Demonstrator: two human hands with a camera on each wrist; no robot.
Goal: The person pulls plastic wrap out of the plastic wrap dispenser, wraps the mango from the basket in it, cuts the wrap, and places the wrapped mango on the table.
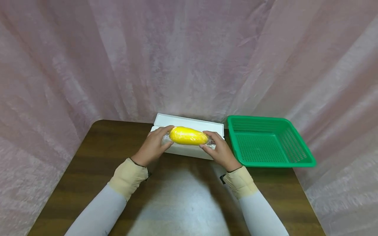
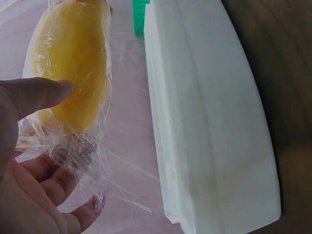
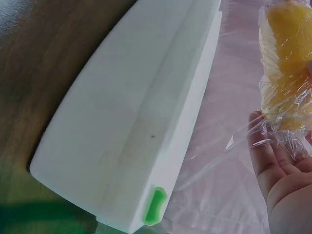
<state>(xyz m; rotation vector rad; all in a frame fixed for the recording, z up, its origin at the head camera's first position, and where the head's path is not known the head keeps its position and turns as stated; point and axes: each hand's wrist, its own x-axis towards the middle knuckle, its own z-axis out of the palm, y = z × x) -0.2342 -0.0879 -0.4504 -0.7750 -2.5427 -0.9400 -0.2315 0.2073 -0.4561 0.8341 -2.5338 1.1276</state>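
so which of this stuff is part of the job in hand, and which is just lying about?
In the job:
- yellow item, held between left hand and right hand
- clear film around it
- white box, probably, as the hands work right over it

Just about:
- green basket, likely; neither hand holds it
- pink curtain, backdrop

Head view: moderately bright and fairly clear. A broad whitish glare lies on the tabletop [image 1: 183,209], flanked by dark, soft-edged shadows beside the forearms [image 1: 97,209]. Small bright highlights mark the wrapped yellow item [image 1: 189,135]; the curtain [image 1: 189,65] carries a pale sheen and appears stretched toward the frame edges. Wrist views: dimmer and softer, the white box [image 2: 214,122] appearing bowed, its surface detail smeared.
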